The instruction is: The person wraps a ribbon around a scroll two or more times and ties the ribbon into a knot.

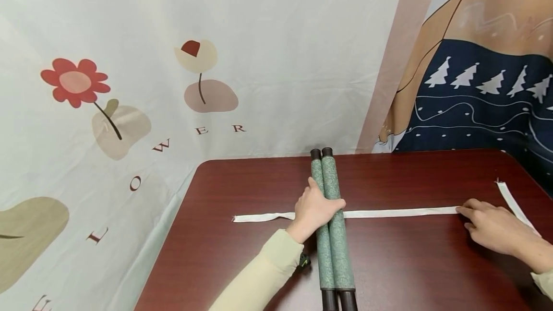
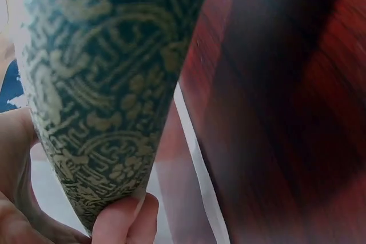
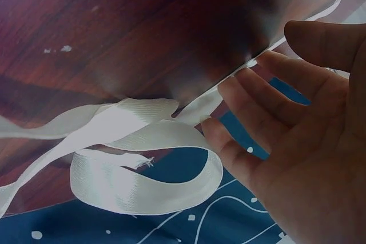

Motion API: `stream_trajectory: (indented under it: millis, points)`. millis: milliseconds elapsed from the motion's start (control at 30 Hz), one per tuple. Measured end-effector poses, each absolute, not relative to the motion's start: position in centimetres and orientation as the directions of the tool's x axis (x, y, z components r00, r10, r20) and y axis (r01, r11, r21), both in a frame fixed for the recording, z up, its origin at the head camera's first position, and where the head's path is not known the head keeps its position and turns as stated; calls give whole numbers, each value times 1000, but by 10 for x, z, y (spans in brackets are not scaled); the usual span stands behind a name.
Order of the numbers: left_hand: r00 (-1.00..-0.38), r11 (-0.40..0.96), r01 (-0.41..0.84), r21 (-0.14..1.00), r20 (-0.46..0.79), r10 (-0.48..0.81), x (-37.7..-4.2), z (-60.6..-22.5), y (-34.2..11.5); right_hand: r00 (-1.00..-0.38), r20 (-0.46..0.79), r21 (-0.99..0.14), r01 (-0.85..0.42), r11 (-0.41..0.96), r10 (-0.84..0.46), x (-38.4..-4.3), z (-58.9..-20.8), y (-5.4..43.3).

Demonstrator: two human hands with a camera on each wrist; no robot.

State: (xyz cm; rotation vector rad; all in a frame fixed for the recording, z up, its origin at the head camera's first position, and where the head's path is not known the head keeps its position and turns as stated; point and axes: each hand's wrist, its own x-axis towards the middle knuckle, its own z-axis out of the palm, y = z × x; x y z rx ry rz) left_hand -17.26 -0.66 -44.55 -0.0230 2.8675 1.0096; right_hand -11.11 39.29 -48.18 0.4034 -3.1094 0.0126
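Observation:
Two green patterned scroll rolls (image 1: 340, 253) with dark end knobs lie side by side, pointing away from me across a white ribbon (image 1: 397, 213). My left hand (image 1: 314, 208) grips them around their middle. Close up in the left wrist view, fingers (image 2: 123, 221) and thumb wrap one gold-figured roll (image 2: 108, 72); the other roll cannot be made out there. Farther right, my right hand (image 1: 497, 227) touches the ribbon with extended fingertips. The right wrist view shows its thumb held apart and a loose loop of ribbon (image 3: 143, 195) with a frayed end beside the fingers.
A dark red wooden table (image 1: 242, 263) bears everything. Behind it hangs a pale curtain (image 1: 281, 52) printed with flowers and letters, with a navy tree-patterned figure (image 1: 475, 109) at the right. Another stretch of ribbon (image 1: 514, 203) slants past the right hand.

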Motion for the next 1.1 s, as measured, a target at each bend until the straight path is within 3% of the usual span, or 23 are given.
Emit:
stream_trajectory:
  millis: [467, 1100]
  points:
    - [-989, 842, -64, 536, -147, 18, -169, -456, 29, -967, 3, -7, -253, 967, -253, -111, -483, 394]
    - [-988, 887, -47, 460, -153, 27, -167, -466, 40, -969, -34, -11, -244, 970, -244, -111, -483, 392]
